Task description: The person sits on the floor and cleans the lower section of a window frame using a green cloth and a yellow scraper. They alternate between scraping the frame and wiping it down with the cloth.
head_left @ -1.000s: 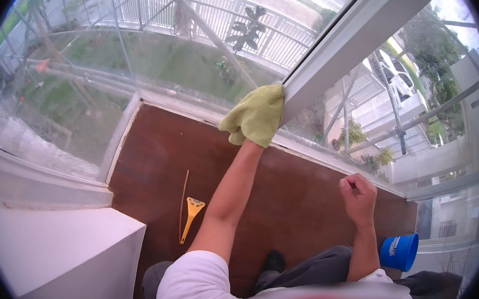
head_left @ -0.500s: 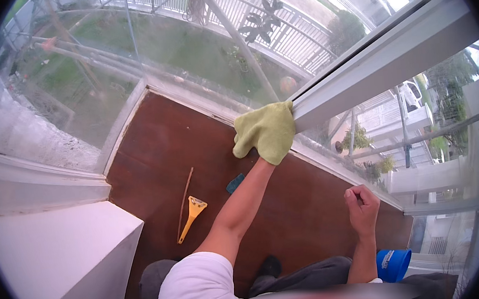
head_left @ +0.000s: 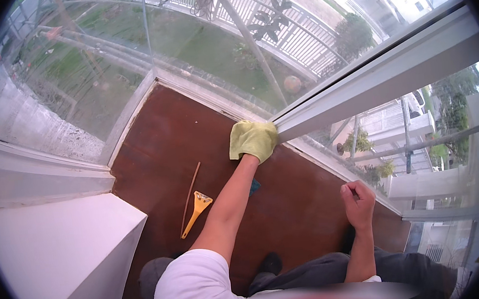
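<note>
Left hand [head_left: 249, 148] presses yellow-green cloth [head_left: 253, 138] against white window frame [head_left: 370, 84] — right hand [head_left: 358, 203] fisted.

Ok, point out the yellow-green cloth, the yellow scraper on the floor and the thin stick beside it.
yellow-green cloth [head_left: 253, 140], head view, middle of the cloth.
yellow scraper [head_left: 198, 208], head view, on its handle just below the head.
thin stick [head_left: 191, 196], head view, mid-length.

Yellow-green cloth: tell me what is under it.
The yellow-green cloth drapes over the left hand, hiding its fingers; only the wrist shows. The cloth presses against the end of the white window frame. Whatever frame surface lies beneath is covered.
</note>
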`<state>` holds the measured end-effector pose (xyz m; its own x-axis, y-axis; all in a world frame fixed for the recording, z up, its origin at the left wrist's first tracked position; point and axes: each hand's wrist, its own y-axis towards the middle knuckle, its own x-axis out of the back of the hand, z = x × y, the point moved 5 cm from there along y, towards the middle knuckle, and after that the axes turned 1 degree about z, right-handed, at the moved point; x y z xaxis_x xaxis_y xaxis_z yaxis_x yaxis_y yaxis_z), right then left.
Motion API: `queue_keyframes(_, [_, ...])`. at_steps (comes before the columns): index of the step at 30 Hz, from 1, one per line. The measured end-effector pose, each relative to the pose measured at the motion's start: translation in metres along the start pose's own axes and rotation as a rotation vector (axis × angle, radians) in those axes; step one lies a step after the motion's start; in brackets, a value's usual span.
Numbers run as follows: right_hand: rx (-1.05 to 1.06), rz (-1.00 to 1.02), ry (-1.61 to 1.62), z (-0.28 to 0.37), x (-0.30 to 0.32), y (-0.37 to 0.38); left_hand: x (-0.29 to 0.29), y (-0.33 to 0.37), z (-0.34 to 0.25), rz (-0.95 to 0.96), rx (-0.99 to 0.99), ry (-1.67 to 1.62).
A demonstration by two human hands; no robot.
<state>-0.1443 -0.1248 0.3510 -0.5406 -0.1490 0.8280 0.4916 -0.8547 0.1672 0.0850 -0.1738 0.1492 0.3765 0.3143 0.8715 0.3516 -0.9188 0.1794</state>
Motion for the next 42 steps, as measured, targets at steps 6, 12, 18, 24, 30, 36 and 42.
queue_keyframes(6, [-0.065, 0.001, 0.022, -0.003, 0.008, -0.005, 0.033, 0.015, -0.016, -0.049, -0.047, -0.087])
queue_keyframes(12, [-0.029, -0.017, -0.001, 0.001, 0.009, -0.003, -0.006, 0.015, -0.011, -0.024, -0.136, 0.009])
queue_keyframes(18, [0.058, -0.045, -0.044, 0.018, 0.017, -0.012, -0.018, 0.017, -0.001, 0.007, -0.1, -0.083])
queue_keyframes(24, [0.086, -0.069, -0.028, 0.025, 0.023, -0.016, 0.033, 0.034, -0.031, 0.019, -0.038, -0.217])
queue_keyframes(30, [0.089, -0.044, -0.016, 0.018, 0.015, -0.008, 0.024, 0.016, -0.026, -0.024, -0.047, -0.228])
queue_keyframes(36, [0.095, -0.026, -0.038, 0.021, 0.01, -0.004, 0.001, 0.004, -0.001, -0.031, -0.031, -0.284])
queue_keyframes(42, [0.124, -0.049, -0.05, 0.029, 0.017, -0.014, 0.015, 0.001, 0.002, 0.289, 0.067, 0.038])
